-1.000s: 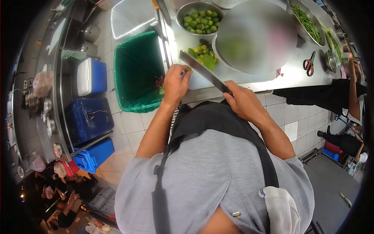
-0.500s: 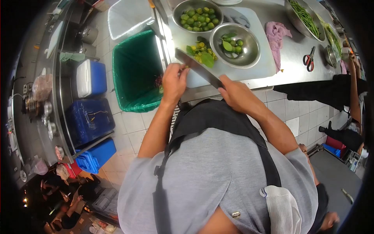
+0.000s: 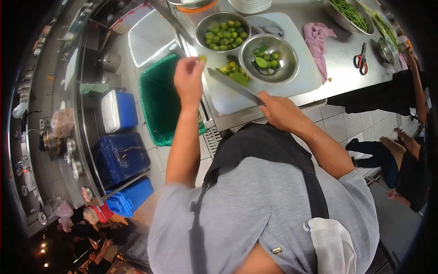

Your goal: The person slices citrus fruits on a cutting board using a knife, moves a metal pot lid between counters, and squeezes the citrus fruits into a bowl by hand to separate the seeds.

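Note:
My right hand (image 3: 283,112) is closed around the handle of a knife (image 3: 237,87), its broad blade slanting over the white cutting board (image 3: 223,102). Raised near the bin's rim, my left hand (image 3: 189,84) pinches a small yellow-green piece of lime (image 3: 202,59) at its fingertips. Just beyond the blade lie cut yellow-green pieces (image 3: 232,73) with a green leaf. On the board, a steel bowl (image 3: 289,71) contains a few green limes and leaves. Behind it, another steel bowl (image 3: 199,37) is filled with several small whole limes (image 3: 223,35).
A bin with a green liner (image 3: 157,107) stands left of the counter. To the right are a pink cloth (image 3: 317,43), scissors (image 3: 361,61) and a bowl of green beans (image 3: 349,16). Coolers (image 3: 119,155) line the left side. Other people (image 3: 406,160) stand at the right.
My left hand has moved up and left, away from the blade, with the small piece in its fingers. My right hand still grips the knife. The view has shifted slightly.

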Available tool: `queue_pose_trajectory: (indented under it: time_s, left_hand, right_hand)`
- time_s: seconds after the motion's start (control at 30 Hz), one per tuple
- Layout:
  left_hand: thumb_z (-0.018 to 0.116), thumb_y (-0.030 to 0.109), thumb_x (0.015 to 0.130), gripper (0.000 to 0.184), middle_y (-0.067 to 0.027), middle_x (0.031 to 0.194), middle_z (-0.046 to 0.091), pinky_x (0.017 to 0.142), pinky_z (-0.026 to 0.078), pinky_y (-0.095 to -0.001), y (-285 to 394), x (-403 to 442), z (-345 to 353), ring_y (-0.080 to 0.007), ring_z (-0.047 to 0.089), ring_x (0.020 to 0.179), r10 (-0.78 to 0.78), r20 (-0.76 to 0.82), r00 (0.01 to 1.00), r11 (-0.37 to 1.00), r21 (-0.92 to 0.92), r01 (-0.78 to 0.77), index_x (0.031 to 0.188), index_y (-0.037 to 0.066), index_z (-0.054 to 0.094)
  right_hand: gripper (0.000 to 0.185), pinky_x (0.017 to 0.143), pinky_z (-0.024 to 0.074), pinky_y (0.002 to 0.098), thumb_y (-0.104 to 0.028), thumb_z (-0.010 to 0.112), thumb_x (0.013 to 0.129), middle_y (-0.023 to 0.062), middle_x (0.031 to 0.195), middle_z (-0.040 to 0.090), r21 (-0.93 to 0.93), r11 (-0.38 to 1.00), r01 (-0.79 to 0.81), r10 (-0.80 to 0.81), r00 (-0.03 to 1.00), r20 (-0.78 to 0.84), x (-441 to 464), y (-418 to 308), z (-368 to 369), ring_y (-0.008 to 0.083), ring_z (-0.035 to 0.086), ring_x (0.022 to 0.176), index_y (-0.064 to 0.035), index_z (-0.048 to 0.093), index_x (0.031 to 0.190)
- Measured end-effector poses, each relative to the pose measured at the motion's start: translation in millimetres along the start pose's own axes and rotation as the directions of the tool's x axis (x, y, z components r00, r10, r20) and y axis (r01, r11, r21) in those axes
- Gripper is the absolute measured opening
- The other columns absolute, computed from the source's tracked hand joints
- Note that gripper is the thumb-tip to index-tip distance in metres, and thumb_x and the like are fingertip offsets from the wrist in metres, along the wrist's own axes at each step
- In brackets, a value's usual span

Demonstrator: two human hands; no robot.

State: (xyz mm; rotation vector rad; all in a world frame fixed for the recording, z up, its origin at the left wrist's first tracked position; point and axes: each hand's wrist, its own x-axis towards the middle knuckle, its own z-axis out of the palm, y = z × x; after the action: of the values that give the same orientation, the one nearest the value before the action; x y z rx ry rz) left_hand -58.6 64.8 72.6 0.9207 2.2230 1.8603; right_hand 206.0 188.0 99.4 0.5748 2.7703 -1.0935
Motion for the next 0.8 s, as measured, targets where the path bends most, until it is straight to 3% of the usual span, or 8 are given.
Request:
queue_pose_trajectory:
  time_s: [0.1, 0.2, 0.3, 0.37, 0.43, 0.53, 0.63, 0.8]
  left_hand:
    - [0.077, 0.014, 0.088, 0.02, -0.0109, 0.097, 0.071, 0.079, 0.053, -0.0342, 14, 55, 29, -0.0214, 0.067, 0.085, 0.168, 0.045, 0.985, 0.977, 0.122, -0.172, 0.103, 0.001, 0.073]
    - [0.075, 0.014, 0.086, 0.02, -0.015, 0.099, 0.071, 0.084, 0.054, -0.0396, 12, 89, 56, -0.0303, 0.068, 0.092, 0.171, 0.193, 0.966, 0.903, 0.362, -0.232, 0.102, 0.003, 0.073]
    - [0.073, 0.014, 0.086, 0.019, -0.017, 0.101, 0.071, 0.087, 0.053, -0.0443, 23, 86, 87, -0.0356, 0.067, 0.098, 0.373, 0.302, 0.877, 0.831, 0.311, -0.461, 0.101, 0.003, 0.074]
    - [0.067, 0.019, 0.09, 0.018, -0.0153, 0.104, 0.072, 0.089, 0.053, -0.0468, 46, 66, 115, -0.0357, 0.067, 0.1, 0.346, 0.442, 0.828, 0.827, 0.273, -0.492, 0.099, 0.005, 0.074]
    - [0.066, 0.023, 0.089, 0.021, -0.0151, 0.104, 0.071, 0.088, 0.053, -0.0493, 50, 50, 142, -0.0368, 0.067, 0.1, 0.315, 0.679, 0.664, 0.792, 0.197, -0.577, 0.1, 0.007, 0.074]
    - [0.067, 0.022, 0.088, 0.021, -0.0165, 0.103, 0.07, 0.087, 0.052, -0.0513, 43, 26, 174, -0.0385, 0.067, 0.099, 0.238, 0.811, 0.534, 0.57, 0.329, -0.753, 0.101, 0.006, 0.073]
    - [0.068, 0.02, 0.087, 0.018, -0.0174, 0.101, 0.07, 0.087, 0.052, -0.0515, 38, 19, 186, -0.0391, 0.067, 0.098, 0.196, 0.822, 0.534, 0.457, 0.405, -0.792, 0.098, 0.006, 0.072]
    - [0.071, 0.018, 0.085, 0.024, -0.017, 0.105, 0.071, 0.088, 0.052, -0.048, 45, 22, 186, -0.0373, 0.069, 0.096, 0.173, 0.82, 0.545, 0.565, 0.371, -0.737, 0.104, 0.004, 0.07]
  right_hand:
    - [0.023, 0.076, 0.0473, 0.0616, -0.016, 0.057, 0.101, 0.0283, 0.09, 0.068, -0.013, 1.0, 0.026, -0.027, 0.999, -0.018, -1, -5, 1, 0.0517, 0.065, 0.087, -0.0039, 0.046, 0.117]
    - [0.021, 0.076, 0.0479, 0.0613, -0.015, 0.056, 0.101, 0.0281, 0.089, 0.068, 0.019, 0.999, 0.027, -0.025, 0.998, -0.062, -5, 0, 7, 0.051, 0.065, 0.087, -0.0037, 0.046, 0.116]
    - [0.02, 0.075, 0.0489, 0.0606, -0.012, 0.055, 0.099, 0.0279, 0.089, 0.069, 0.043, 0.999, 0.022, -0.019, 0.996, -0.083, -7, 1, 8, 0.0503, 0.066, 0.087, -0.0032, 0.048, 0.115]
    - [0.02, 0.074, 0.0497, 0.0602, -0.01, 0.054, 0.097, 0.0279, 0.088, 0.069, 0.033, 0.999, 0.019, -0.016, 0.996, -0.083, -9, -2, 9, 0.05, 0.067, 0.085, -0.0023, 0.049, 0.114]
    - [0.021, 0.072, 0.0503, 0.0597, -0.007, 0.053, 0.094, 0.0281, 0.086, 0.069, 0.001, 1.0, 0.022, -0.022, 0.996, -0.082, -9, -4, 10, 0.05, 0.067, 0.083, -0.001, 0.05, 0.114]
    - [0.023, 0.071, 0.0511, 0.0591, -0.005, 0.053, 0.091, 0.0284, 0.084, 0.069, -0.037, 0.999, 0.039, -0.042, 0.996, -0.081, -8, -6, 12, 0.0496, 0.067, 0.08, 0.0016, 0.05, 0.114]
    - [0.024, 0.07, 0.0518, 0.0587, -0.004, 0.053, 0.09, 0.0284, 0.082, 0.069, -0.046, 0.999, 0.025, -0.028, 0.996, -0.083, -8, -7, 10, 0.0491, 0.068, 0.079, 0.0031, 0.05, 0.113]
    - [0.025, 0.071, 0.0526, 0.0582, -0.005, 0.051, 0.091, 0.0283, 0.083, 0.069, -0.043, 0.998, 0.056, -0.059, 0.994, -0.088, -7, -3, 10, 0.0485, 0.069, 0.08, 0.0036, 0.051, 0.115]
